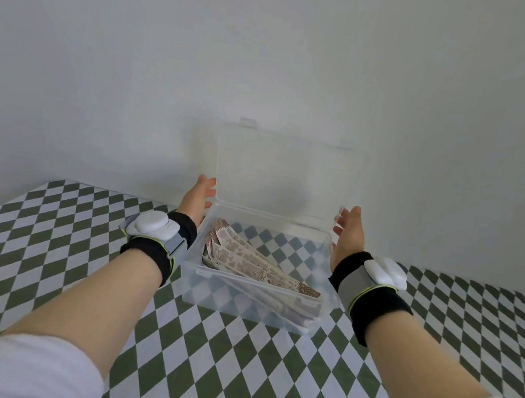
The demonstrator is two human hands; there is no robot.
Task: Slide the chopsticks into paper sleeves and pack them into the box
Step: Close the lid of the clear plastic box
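The open left hand [197, 198] and right hand [349, 231] wait by the lid [282, 175], which might squash the tilted sleeves [250, 260] in the box [192, 287] if shut hard

head view | from above, facing forward-down | close over table [62, 246] | wall [266, 57] behind

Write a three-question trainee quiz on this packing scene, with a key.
1. True or false: the lid of the box is shut.
2. Where do the sleeved chopsticks lie? A. on the tablecloth B. inside the box C. on top of the lid
3. What do the left hand and right hand grip?
Key: 1. False, it stands open. 2. B. 3. Nothing; both are open, one at each side of the lid.
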